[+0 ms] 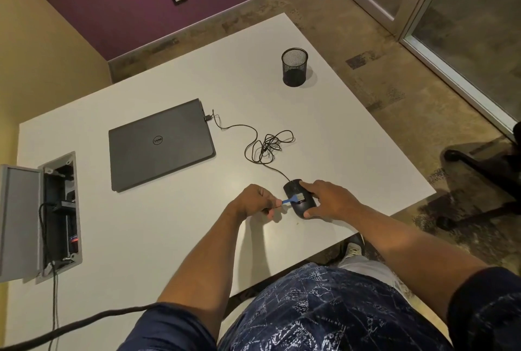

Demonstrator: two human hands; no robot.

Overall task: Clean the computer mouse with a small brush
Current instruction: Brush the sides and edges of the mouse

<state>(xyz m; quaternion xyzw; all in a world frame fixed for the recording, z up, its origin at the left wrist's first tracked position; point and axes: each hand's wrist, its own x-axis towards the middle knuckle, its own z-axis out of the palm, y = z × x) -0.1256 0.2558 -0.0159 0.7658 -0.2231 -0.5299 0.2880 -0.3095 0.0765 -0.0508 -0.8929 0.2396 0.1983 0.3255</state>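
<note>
Near the bench's right edge, my right hand (328, 198) steadies the wired mouse (299, 198); my left hand (255, 201) pinches the blue brush (293, 200), bristles on the shell. The mouse looks light and slippery; hold its sides.

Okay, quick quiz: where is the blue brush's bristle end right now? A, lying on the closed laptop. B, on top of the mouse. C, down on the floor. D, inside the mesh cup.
B: the left hand pinches the blue brush, its bristles resting on the mouse, which the right hand steadies.
</note>
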